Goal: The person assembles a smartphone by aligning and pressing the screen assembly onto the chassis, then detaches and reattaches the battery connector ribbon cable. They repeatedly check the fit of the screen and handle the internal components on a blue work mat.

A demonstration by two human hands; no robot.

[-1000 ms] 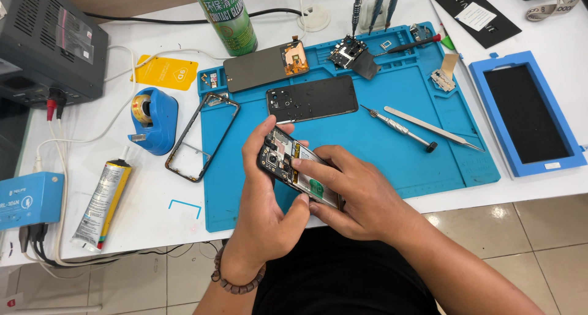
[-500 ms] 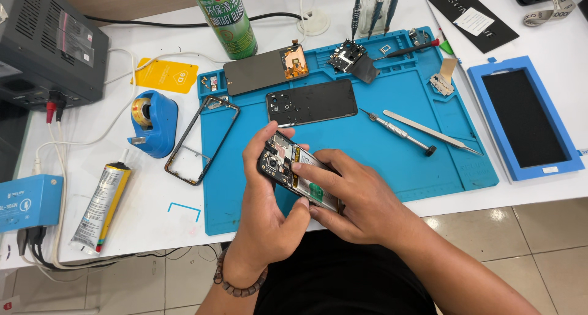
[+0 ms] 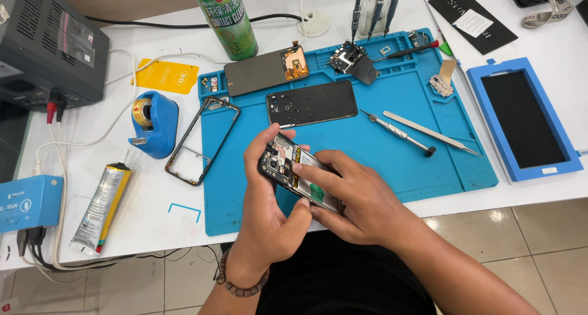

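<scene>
An opened smartphone with its inner board and parts exposed is held over the near edge of a blue work mat. My left hand grips it from below and along its left side, thumb on the near end. My right hand lies over its right half, with the index fingertip pressing on the exposed inside near the phone's middle. Both hands hold the same phone.
On the mat lie a black back cover, a dark screen panel, a phone frame, a screwdriver, tweezers and small parts. Around it: green spray can, blue tape dispenser, glue tube, blue screen mould, power supply.
The phone and both hands stay in almost the same place. My right index fingertip has shifted slightly over the exposed inside of the phone.
</scene>
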